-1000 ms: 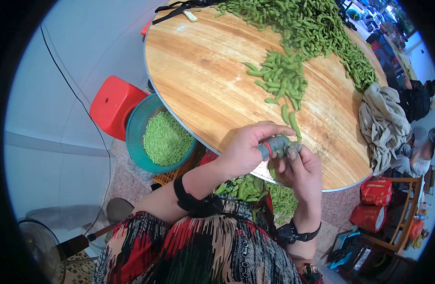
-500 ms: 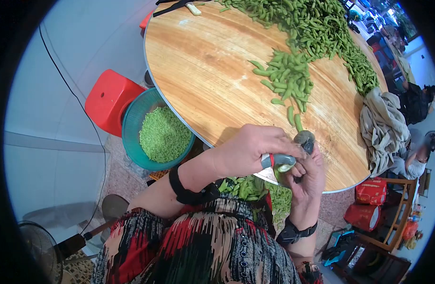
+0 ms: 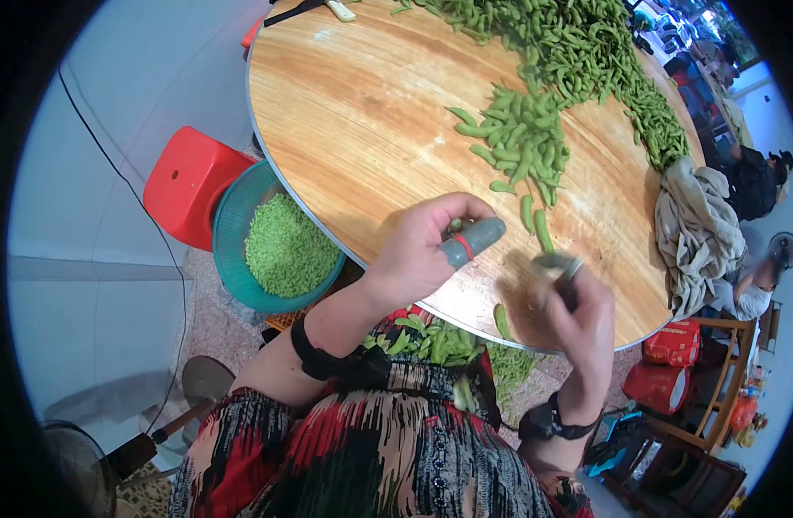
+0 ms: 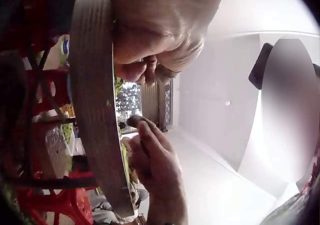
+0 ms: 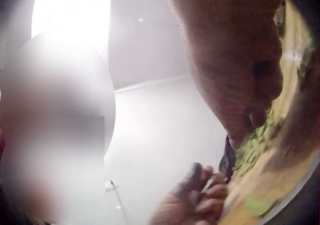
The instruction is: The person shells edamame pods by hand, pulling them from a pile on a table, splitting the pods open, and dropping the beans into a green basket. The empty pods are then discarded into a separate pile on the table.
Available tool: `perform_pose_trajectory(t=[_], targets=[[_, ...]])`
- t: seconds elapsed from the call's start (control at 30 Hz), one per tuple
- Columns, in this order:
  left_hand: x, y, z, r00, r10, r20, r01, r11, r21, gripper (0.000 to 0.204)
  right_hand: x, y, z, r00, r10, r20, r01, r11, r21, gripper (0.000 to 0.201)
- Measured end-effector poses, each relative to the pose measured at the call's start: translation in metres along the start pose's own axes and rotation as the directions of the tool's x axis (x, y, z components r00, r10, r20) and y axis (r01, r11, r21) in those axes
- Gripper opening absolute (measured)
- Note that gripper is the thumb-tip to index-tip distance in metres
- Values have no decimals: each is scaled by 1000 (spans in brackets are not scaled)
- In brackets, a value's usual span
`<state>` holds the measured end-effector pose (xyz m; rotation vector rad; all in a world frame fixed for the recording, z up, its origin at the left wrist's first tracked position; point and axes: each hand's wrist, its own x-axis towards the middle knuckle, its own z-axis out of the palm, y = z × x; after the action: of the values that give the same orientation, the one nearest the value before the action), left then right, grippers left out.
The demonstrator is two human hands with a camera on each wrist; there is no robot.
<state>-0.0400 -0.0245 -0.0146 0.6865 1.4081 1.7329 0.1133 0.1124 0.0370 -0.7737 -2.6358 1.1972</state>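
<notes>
Lap: green pods (image 3: 444, 344) are lying on the patterned clothing (image 3: 353, 440).
Left hand (image 3: 418, 250): is hovering over the table (image 3: 370, 138), its curled fingers and grey-covered thumb holding a green bean (image 3: 455, 226).
Right hand (image 3: 586, 315): is blurring above the table, fingers partly bent; whether it is gripping anything, I cannot tell.
Single pod (image 3: 502, 321): is lying inside the near rim, between the hands.
Teal basin (image 3: 232, 250): is holding shelled beans (image 3: 288, 246) below the table's left edge.
Two pods (image 3: 543, 231): are lying just beyond the right hand.
Small heap (image 3: 521, 142): is resting farther in.
Large pile (image 3: 578, 52): is covering the far side.
</notes>
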Motion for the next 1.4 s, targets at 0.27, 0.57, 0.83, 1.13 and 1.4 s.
perform_pose_trajectory(t=[0.27,0.57,0.83,1.13,1.4], targets=[[-3,2,27,967,204,155,-253,850,461,39,21,40,21,969,-112,-220,111,994,-18,15],[1,-7,40,984,176,35,-178,982,59,21,-6,19,13,990,133,47,-121,634,764,24],[-2,-6,46,1000,-13,-16,9,976,-217,11,-17,21,17,967,-61,247,-177,536,826,25],[-12,-2,51,960,279,-39,-241,885,399,7,-17,22,21,940,-20,341,-302,420,856,18],[-2,-4,42,952,-12,305,166,860,-483,23,-24,11,14,922,-4,386,-359,360,861,15]])
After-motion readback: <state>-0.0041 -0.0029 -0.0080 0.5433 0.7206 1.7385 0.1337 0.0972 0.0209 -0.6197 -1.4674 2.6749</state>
